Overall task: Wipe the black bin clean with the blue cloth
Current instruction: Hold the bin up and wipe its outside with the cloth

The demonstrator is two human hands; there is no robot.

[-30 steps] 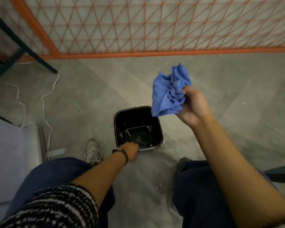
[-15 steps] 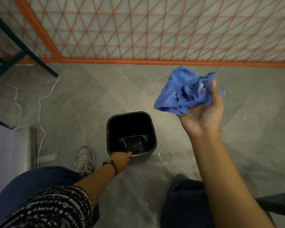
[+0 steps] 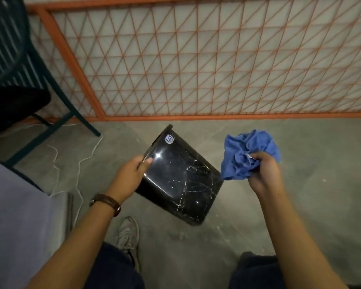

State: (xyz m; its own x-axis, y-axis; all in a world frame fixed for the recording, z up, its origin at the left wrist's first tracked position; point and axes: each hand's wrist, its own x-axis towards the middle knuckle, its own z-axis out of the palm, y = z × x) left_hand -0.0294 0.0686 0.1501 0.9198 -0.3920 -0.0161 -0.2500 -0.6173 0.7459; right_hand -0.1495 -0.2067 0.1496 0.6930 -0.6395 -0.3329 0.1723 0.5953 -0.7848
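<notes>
Above the grey concrete floor (image 3: 300, 205), mid-scene, the glossy black plastic bin (image 3: 179, 180) hangs tilted, its open mouth turned far and left, its base pointing near and right. Whether the base touches the floor I cannot tell. The left hand (image 3: 131, 174) grips the bin at the rim, thumb laid on the outer wall, fingers curled over the edge and out of sight. The broad side wall faces up, crossed by pale streaks and specks, with a small round white sticker (image 3: 169, 139) near the rim.

Just right of the bin, the right hand (image 3: 263, 172) clutches the crumpled blue cloth (image 3: 244, 155), fingers closed round the bunch. The cloth's lower corner comes very near the bin's right edge, and I cannot say if they touch.

To my eye the wiping is not yet begun and the bin is only being presented. The next move calls for carrying the wad left onto the streaked wall and rubbing firmly while the left hand steadies the rim.
</notes>
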